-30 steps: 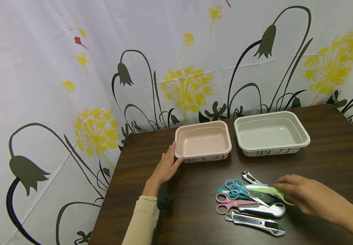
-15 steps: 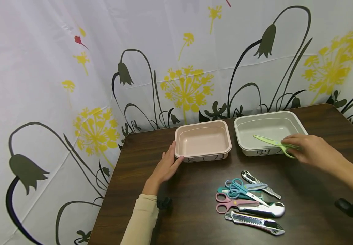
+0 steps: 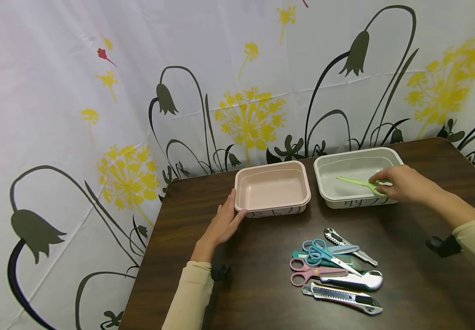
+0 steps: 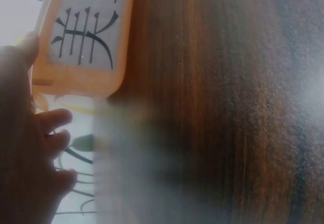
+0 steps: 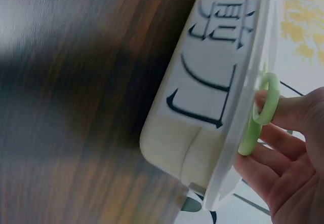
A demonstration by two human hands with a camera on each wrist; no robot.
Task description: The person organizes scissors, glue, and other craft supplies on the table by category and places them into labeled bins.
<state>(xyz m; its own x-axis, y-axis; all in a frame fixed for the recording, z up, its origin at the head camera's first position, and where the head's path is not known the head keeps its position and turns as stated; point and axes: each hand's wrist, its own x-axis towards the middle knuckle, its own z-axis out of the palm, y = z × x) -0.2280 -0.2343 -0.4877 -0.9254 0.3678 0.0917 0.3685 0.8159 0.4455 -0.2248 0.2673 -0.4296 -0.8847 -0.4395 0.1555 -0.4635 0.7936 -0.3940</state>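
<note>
Over the white tray (image 3: 393, 156), the right hand (image 3: 398, 183) has lowered the green scissors (image 3: 361, 183).

Tabletop (image 3: 262, 293): dark brown wood grain.
Far edge: pink tray (image 3: 273, 189) left, white tray (image 3: 355, 178) right, just apart.
Near side: heap of scissors (image 3: 322, 261) and utility knives (image 3: 342, 298), touching and overlapping.
Left: hand (image 3: 221, 227) resting flat against the pink tray.

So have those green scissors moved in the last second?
Yes. The green scissors, held by the right hand, went from beside the tool pile away to over the white tray.
</note>
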